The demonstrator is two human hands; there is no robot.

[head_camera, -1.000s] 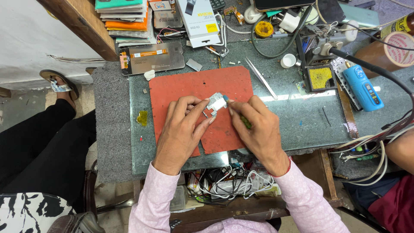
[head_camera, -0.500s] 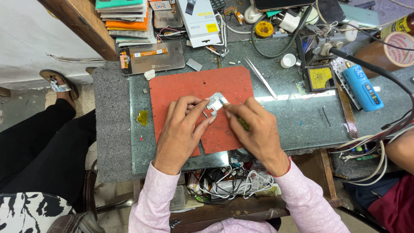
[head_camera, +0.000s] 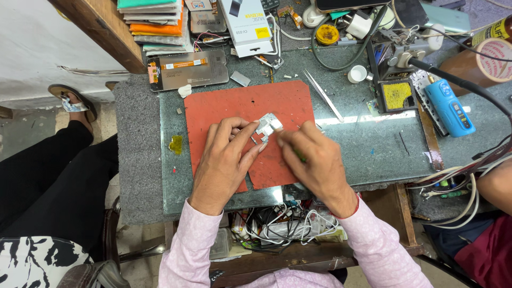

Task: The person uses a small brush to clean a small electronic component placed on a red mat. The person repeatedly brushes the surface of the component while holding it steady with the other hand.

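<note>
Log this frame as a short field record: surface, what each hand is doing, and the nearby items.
surface: glass-topped workbench with a red rubber work mat
left hand: fingertips pinching a small silver metal part over the mat
right hand: touching the same part from the right, with a thin green tool partly hidden under the fingers
behind mat: detached phone screen panel, metal tweezers
right side: blue handheld device, yellow sponge in black tray
other person: arm at the right edge
</note>
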